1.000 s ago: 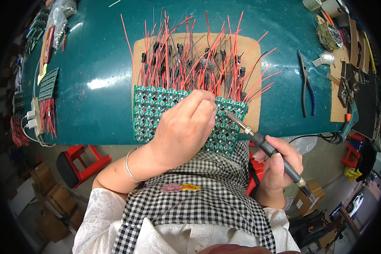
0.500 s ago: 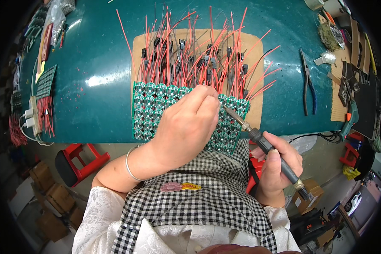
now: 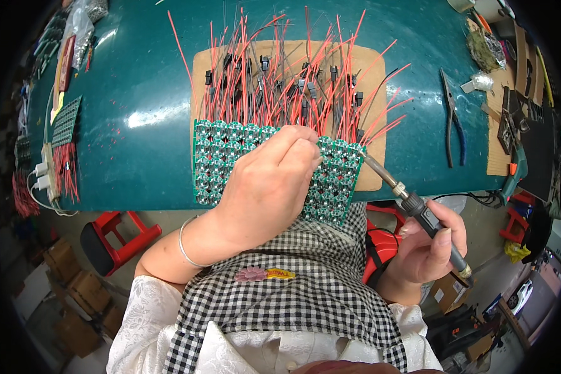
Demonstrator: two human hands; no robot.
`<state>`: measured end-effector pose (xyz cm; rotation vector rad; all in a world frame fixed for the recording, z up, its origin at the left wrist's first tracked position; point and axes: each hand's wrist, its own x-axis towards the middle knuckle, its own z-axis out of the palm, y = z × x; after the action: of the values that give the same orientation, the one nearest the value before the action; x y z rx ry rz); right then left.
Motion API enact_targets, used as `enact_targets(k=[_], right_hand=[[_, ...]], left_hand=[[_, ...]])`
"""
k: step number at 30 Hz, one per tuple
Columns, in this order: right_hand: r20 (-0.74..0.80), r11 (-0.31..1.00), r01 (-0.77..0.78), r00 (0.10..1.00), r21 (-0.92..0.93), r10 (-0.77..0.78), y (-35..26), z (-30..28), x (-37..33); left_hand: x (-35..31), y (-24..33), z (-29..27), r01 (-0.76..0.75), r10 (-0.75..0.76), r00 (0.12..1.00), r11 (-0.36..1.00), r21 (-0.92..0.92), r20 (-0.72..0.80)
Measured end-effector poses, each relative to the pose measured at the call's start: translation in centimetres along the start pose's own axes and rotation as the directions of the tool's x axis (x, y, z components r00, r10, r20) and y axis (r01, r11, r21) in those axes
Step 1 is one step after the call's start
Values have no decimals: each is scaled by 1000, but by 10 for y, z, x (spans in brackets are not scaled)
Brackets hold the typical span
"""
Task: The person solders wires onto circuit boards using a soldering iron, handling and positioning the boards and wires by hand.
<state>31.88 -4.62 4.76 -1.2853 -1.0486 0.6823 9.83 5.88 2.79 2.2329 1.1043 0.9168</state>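
In the head view, a flat green board (image 3: 336, 187), patterned with rows of small, knobbly printed units, lay on a brown cardboard sheet (image 3: 374, 173) with rounded corners. Thin, springy red and black wires (image 3: 274, 87) fanned out from its far side, with small boxy black plastic plugs (image 3: 302, 111) among them. The left hand (image 3: 268, 181) lay across the middle of the board, its grip closed, thumb and fingers drawn together; whether they pinched anything was hidden. A smooth metal bangle (image 3: 184, 246) circled that wrist. The right hand (image 3: 430, 249) gripped the dark, ridged handle of a soldering iron (image 3: 425, 215), whose metal shaft slanted toward the board's right edge; whether its tip touched could not be told.

The board's near edge reached toward the checked cloth apron (image 3: 280, 305). Beneath the cardboard, the glossy green surface (image 3: 143, 177) ended in a near edge that bowed across the picture. The widest stretch for moving lay left of the cardboard, as far as a smaller board (image 3: 67, 121); a narrower one ran rightward to the blue-handled pliers (image 3: 453, 124), which lay lengthwise.
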Motion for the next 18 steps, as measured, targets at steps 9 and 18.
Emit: enact_targets(k=[9,18], right_hand=[[-60,994,108,992,18,-107,15,-7,-8],[225,925,283,947,-253,-228,28,-1,-9]], left_hand=[[-1,2,-5,35,-35,999,995,-92,3],[-40,-3,-71,180,-205,952,976,-122,-229]])
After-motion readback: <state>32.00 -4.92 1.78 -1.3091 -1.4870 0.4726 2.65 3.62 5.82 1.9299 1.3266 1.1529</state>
